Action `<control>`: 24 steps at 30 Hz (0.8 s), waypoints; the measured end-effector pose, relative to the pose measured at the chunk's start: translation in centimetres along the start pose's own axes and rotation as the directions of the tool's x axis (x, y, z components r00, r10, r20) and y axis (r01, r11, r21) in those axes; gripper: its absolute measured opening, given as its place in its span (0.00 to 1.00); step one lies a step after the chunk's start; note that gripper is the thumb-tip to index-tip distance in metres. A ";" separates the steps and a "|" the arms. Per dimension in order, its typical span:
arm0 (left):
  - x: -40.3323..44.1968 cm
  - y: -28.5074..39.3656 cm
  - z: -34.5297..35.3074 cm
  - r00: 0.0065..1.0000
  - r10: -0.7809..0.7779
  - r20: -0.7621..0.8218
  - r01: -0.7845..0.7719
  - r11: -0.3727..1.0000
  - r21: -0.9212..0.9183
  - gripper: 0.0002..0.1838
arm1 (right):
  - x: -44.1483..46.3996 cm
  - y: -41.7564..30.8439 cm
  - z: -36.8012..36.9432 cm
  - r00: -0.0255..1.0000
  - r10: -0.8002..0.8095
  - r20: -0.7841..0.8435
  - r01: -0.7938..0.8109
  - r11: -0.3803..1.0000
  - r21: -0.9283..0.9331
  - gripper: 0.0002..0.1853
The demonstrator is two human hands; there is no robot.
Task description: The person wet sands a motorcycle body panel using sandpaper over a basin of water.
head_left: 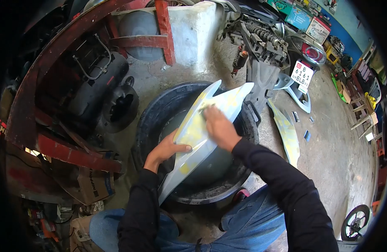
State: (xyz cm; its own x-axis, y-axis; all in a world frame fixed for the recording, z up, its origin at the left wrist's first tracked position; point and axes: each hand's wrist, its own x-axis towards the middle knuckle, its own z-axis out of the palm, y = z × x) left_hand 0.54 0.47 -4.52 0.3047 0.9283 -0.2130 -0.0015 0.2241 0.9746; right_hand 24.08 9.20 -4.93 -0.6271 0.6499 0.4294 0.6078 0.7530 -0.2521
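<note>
Right hand (220, 128) first: fingers bent and bunched, pressed to the upper face of a pale panel (188, 136), with something small at the fingertips, too hidden to name. And the left hand (166, 149), half open, has the panel by its edge, thumb on top, fingers out of sight underneath! The panel itself slants over the black tub (144, 117), forked end toward the far rim, narrow tail reaching over the near one; whether it touches the rim, I can't tell. And look at that surface: whitish, blotched all over with yellow patches. Below it, inside the tub, cloudy grey water (223, 172).

Outward now! Right of the tub, a second panel (288, 132), just as patchy, lies on the worn concrete floor (328, 147). Beyond the tub, a stripped motorcycle (265, 46) with its springs bare, and a scuffed white wall (193, 38). Left of the tub, a dark tank (84, 90) beside a chipped red frame (165, 33). Well to the tub's right, on the near side, a wheel (355, 222).
</note>
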 end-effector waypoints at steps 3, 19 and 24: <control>-0.4 0.6 0.3 0.999 -0.035 0.007 0.035 0.999 -0.021 0.43 | -0.4 -1.1 0.2 0.999 -0.027 -0.030 0.024 0.997 -0.073 0.24; -0.3 0.1 0.2 0.999 -0.025 0.023 0.026 0.999 -0.042 0.44 | 0.4 -1.5 -0.6 0.994 0.057 0.096 -0.058 0.998 0.006 0.46; 0.0 -0.3 0.1 0.999 0.038 -0.001 -0.038 0.999 -0.037 0.44 | -1.2 -1.6 -1.8 0.952 -0.143 0.269 0.139 0.990 0.034 0.48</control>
State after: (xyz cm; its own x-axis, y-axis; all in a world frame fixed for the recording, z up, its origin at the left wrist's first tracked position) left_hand 0.62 0.33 -4.84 0.3037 0.9365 -0.1755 -0.0488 0.1993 0.9787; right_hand 24.73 7.03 -3.53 -0.8153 0.5390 0.2115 0.4978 0.8391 -0.2193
